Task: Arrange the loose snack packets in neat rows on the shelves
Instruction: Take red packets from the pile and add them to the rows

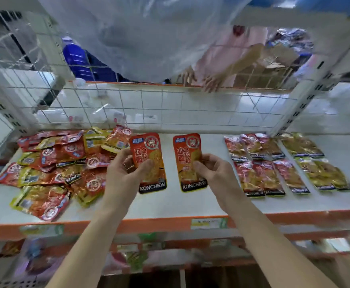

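**Sorting step, centre of the frame.** We see the left grip (126, 171) and the right grip (215, 171) each grasping one red snack packet, print facing us, low over the white shelf (170, 204). Neither grip is released: the left thumb presses the face of the left packet (149, 148) with the fingers curled behind it, and the right grip pinches the right packet (187, 150) the same way near its right edge. We cannot tell whether the packets' lower ends touch the shelf.

At the left of the frame lies the loose heap (55, 167), red and yellow mixed. At the right lie the finished rows: red rows (261, 169), then yellow rows (315, 163) at the far right.

We judge the step to be transfer from heap to rows, with much of the heap not yet sorted. The next move calls for laying both packets flat beside the red rows — edges squared, labels the same way up.
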A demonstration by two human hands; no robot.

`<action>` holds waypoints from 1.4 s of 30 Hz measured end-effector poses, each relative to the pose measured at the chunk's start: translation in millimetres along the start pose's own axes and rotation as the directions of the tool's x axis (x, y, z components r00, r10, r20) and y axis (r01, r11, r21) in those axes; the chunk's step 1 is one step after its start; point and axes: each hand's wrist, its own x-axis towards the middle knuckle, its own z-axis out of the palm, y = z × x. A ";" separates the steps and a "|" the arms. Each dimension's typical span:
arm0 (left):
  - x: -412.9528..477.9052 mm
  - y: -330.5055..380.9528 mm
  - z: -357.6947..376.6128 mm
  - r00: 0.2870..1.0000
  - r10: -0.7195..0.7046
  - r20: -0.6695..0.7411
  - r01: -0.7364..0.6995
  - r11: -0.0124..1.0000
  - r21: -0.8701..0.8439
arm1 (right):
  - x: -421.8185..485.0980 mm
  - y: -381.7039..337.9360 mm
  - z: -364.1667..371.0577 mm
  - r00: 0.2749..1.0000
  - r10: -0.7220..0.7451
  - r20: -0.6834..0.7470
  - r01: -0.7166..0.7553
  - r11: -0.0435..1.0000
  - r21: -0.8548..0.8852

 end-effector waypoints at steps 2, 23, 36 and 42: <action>-7.6 0.7 25.6 1.000 -0.007 0.009 0.007 1.000 0.007 | -4.2 -2.3 -25.8 1.000 -0.007 -0.010 0.006 1.000 -0.016; -57.5 -33.4 176.6 0.997 -0.054 -0.052 0.063 0.978 0.198 | 2.3 16.7 -182.9 0.999 0.012 -0.035 -0.016 0.991 -0.134; 21.1 -50.4 185.3 0.986 -0.113 -0.120 0.148 0.925 0.350 | 57.9 16.4 -173.0 0.996 -0.025 -0.088 -0.011 0.924 -0.383; 70.3 -59.8 185.4 0.987 -0.112 -0.115 0.154 0.867 0.474 | 106.8 22.9 -144.4 0.989 -0.091 -0.113 0.016 0.843 -0.537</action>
